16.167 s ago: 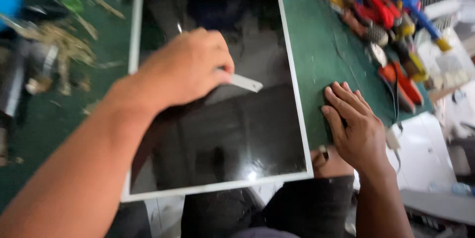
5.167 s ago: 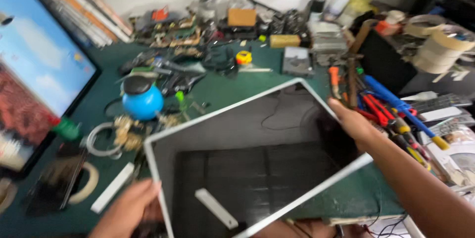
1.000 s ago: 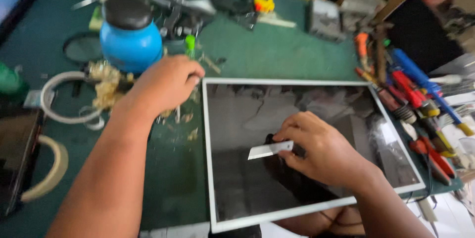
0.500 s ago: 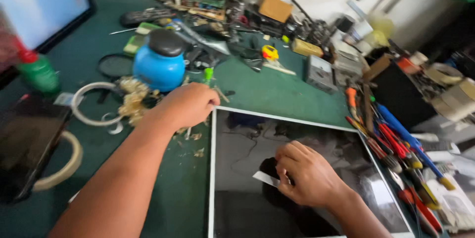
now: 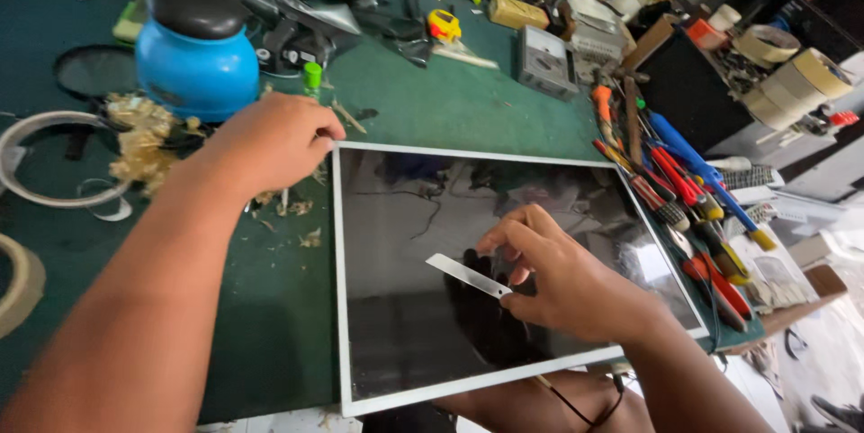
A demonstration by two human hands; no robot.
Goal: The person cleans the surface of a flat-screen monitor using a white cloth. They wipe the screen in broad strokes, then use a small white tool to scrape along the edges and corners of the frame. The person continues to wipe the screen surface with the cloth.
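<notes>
- Screen panel (image 5: 504,271), dark glass in a thin white frame, lies flat on the green bench mat (image 5: 450,100); it looks stiff but fragile and slick, best held by its frame edges.
- Left hand (image 5: 270,140), fingers curled, presses at the panel's top-left corner.
- Right hand (image 5: 562,275) pinches a blade.
- Thin metal blade (image 5: 468,275) rests flat on the glass; light, springy, probably sharp-edged.

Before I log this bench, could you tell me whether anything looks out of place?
The display panel juts past the green mat's near edge, unsupported there. Torn tan scraps litter the mat beside the blue jar.
</notes>
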